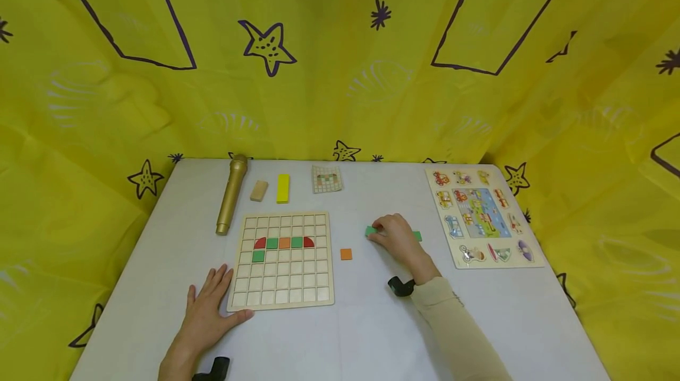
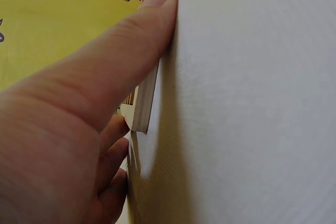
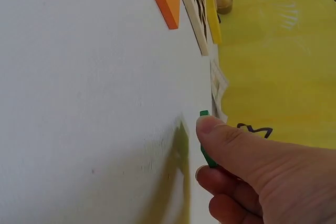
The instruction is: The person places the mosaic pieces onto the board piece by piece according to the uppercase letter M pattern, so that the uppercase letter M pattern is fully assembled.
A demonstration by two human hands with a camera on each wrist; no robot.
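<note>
A wooden grid board point(image 1: 283, 280) lies left of the table's middle, with red quarter-round tiles, green square tiles and an orange tile in its cells. My left hand point(image 1: 204, 316) rests at the board's lower left corner, fingers spread, its thumb point(image 2: 142, 30) against the near edge. To the right of the board, my right hand point(image 1: 397, 239) pinches a green square tile point(image 3: 207, 153) between thumb and fingers, just above the table. Another green tile point(image 1: 417, 236) lies behind that hand, partly hidden by it. A loose orange tile point(image 1: 346, 254) sits between board and right hand.
A gold microphone point(image 1: 231, 195), a plain wooden block point(image 1: 258, 191), a yellow block point(image 1: 283, 188) and a small pattern card point(image 1: 326, 187) lie along the back. At the right is a picture puzzle board point(image 1: 450, 248). Yellow curtains point(image 1: 319, 103) enclose the table's back and sides.
</note>
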